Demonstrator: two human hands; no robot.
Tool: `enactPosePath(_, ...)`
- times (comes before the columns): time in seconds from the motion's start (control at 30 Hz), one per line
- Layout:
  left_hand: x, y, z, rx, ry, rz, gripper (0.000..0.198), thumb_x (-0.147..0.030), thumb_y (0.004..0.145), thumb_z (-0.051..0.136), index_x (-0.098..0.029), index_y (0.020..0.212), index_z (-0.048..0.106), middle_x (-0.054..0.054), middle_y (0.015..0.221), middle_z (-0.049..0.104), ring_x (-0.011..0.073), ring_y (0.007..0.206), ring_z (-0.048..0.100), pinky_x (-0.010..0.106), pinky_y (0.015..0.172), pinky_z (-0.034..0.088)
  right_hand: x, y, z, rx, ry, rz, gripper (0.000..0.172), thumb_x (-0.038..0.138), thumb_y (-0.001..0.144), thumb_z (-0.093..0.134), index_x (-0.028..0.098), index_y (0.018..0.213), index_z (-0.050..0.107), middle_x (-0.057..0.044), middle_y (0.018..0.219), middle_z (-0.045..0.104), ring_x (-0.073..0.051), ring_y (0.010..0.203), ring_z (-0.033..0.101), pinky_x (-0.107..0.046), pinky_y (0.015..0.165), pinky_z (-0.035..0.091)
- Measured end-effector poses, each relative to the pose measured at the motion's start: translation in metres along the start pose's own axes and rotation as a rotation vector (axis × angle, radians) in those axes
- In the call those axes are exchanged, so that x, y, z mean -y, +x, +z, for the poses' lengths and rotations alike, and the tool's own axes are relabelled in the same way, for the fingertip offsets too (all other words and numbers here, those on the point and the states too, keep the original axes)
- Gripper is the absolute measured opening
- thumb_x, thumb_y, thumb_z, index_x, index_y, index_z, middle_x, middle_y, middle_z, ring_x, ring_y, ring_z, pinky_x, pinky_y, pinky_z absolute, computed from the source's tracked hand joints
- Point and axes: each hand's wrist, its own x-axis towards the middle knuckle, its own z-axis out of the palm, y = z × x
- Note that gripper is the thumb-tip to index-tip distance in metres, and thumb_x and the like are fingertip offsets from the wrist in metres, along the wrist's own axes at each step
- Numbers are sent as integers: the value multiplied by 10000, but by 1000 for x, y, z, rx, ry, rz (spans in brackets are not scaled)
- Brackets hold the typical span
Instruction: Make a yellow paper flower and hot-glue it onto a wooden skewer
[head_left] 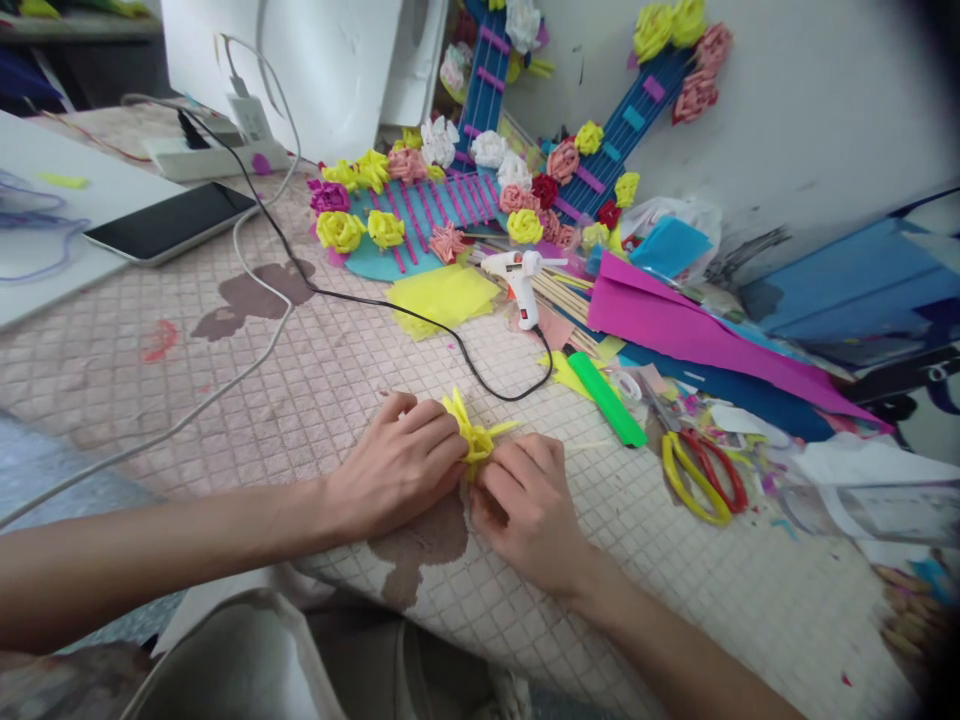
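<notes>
A small yellow paper flower [474, 433] with loose strips sticking out sits between both hands near the front of the quilted pink surface [315, 380]. My left hand [401, 465] is closed on its left side, fingers curled over the paper. My right hand [525, 500] pinches its right side from below. A white glue gun [521, 277] lies farther back, its black cord [420, 320] curving toward my hands.
Blue guitar-shaped boards [450, 205] with paper roses lean against the wall. Yellow paper sheets [442, 297], a green strip [607, 400], magenta paper [675, 325], and red and yellow scissors [705, 475] lie to the right. A phone [169, 222] and power strip [210, 155] sit at the left.
</notes>
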Motion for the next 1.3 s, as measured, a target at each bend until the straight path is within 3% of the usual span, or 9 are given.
enactPosePath(0.27, 2, 1, 2, 28, -83, -38, 184, -217, 912, 438, -161, 803, 576, 34, 794, 583, 186, 796, 483, 345, 715, 319, -1, -2, -1, 46, 105, 6, 160, 259, 849, 528, 164, 724, 560, -43, 802, 556, -200, 838, 460, -381, 777, 367)
enactPosePath(0.43, 2, 2, -2, 75, -105, -57, 142, -194, 902, 464, -158, 821, 575, 36, 808, 582, 193, 809, 487, 354, 722, 325, -9, -1, -10, -52, 206, 47, 70, 201, 848, 524, 159, 843, 579, -53, 873, 540, -197, 864, 471, -376, 780, 390)
enactPosePath(0.57, 3, 2, 0, 30, -105, -49, 163, -230, 909, 465, -163, 813, 578, 28, 793, 582, 184, 793, 488, 343, 718, 327, -18, 0, -11, -88, 174, 59, 111, 155, 838, 545, 172, 941, 583, -62, 933, 551, -198, 886, 487, -375, 789, 408)
enactPosePath(0.83, 5, 1, 1, 27, -95, -27, 193, -226, 917, 444, -160, 806, 587, 29, 788, 588, 183, 790, 490, 340, 720, 320, -36, -7, -16, 64, 113, 81, 71, 198, 885, 523, 177, 934, 570, -56, 903, 591, -199, 883, 495, -370, 792, 410)
enactPosePath(1.03, 5, 1, 2, 24, -115, -25, 178, -229, 916, 453, -167, 814, 584, 30, 814, 604, 183, 817, 501, 344, 743, 322, -59, -12, -40, 226, 106, 45, 111, 202, 918, 461, 195, 885, 567, -44, 851, 595, -194, 850, 507, -359, 777, 407)
enactPosePath(1.17, 5, 2, -1, 50, -133, -31, 172, -216, 915, 444, -167, 822, 580, 30, 823, 608, 184, 826, 504, 346, 752, 323, -90, -17, -65, 312, 194, 140, 110, 231, 913, 470, 201, 859, 561, -27, 826, 581, -172, 833, 534, -327, 768, 428)
enactPosePath(1.3, 5, 3, -4, 53, -152, -31, 173, -206, 913, 439, -168, 808, 572, 21, 819, 601, 183, 833, 506, 349, 758, 317, -110, -28, -70, 213, 142, 361, 108, 247, 887, 484, 204, 842, 573, -31, 857, 583, -164, 792, 559, -298, 702, 457)
